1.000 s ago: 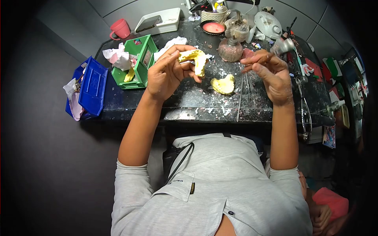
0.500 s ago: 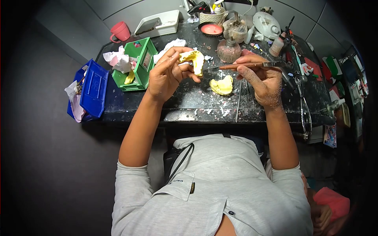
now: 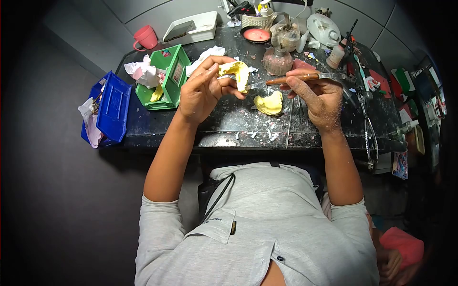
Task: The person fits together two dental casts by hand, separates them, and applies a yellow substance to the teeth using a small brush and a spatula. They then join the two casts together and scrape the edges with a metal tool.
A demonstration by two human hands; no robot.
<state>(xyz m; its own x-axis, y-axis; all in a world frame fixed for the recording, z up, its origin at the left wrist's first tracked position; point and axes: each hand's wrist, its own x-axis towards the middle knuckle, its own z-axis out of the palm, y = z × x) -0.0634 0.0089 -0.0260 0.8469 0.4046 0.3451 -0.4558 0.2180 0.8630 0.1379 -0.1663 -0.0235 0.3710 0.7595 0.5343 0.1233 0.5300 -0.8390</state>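
Observation:
My left hand is closed on a yellow, arch-shaped plaster dental cast, raised above the table. In my right hand is a wooden-handled wax knife, gripped between thumb and fingers. Its narrow metal blade points left and reaches the lower end of the cast; whether it touches is hard to tell. Below the knife, a second yellow cast lies on the dusty black tabletop among pale shavings.
To the left stand a green bin with paper and yellow pieces, and a blue bin. Behind are a pink mug, a white tray, a dish of pink material and a glass burner. Metal tools lie right.
The wax knife has turned slightly in my right hand, so more of its wooden handle and blade show. My left hand and the cast have shifted very slightly to the right.

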